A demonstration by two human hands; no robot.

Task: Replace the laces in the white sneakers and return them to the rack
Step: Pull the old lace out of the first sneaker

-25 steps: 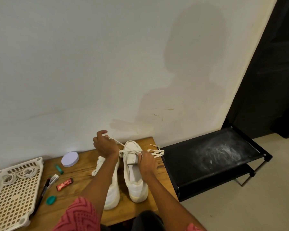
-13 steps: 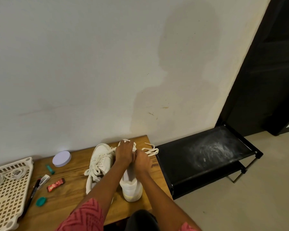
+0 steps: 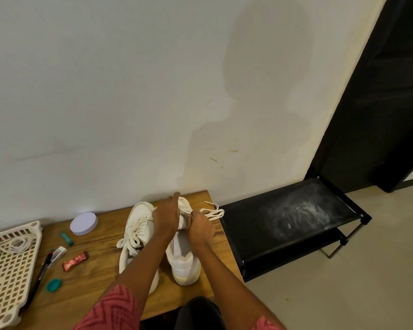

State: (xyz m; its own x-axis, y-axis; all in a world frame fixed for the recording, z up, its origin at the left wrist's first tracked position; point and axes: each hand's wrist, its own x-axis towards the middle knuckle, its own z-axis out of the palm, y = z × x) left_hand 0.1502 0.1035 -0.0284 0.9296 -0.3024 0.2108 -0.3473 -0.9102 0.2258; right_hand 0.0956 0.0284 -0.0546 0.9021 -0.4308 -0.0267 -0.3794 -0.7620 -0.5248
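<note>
Two white sneakers are sitting side by side on the table (image 3: 100,244), toes pointing toward the wall. The left sneaker (image 3: 136,236) is lying laced, its loose bow trailing off toward the table's left part. The right sneaker (image 3: 184,260) is standing just beside it, heel nearest the person, and both hands are working at its tongue and eyelets.

The left hand (image 3: 166,217) is reaching across over the front of the right sneaker, its fingers lying close together and bending down over the toe and upper lace rows; whether they are pinching the lace (image 3: 212,213) cannot be told, since the palm is covering the tips. The right hand (image 3: 200,225) is sitting at the sneaker's right side, fingers curling inward against the tongue and seeming to be gripping lace there, though the exact pinch is hidden. The two hands are touching or nearly touching above the tongue. From the right hand, free loops of lace are spilling out to the right, lying on the table's far right corner.

The rack (image 3: 291,222), black with a dusty top shelf, is standing just beside the table's right edge. On the table's left are lying a basket (image 3: 7,272) holding a coil of cord, a round lid (image 3: 84,223), a red wrapper (image 3: 75,260), a pen (image 3: 39,275) and a teal cap (image 3: 53,285).
</note>
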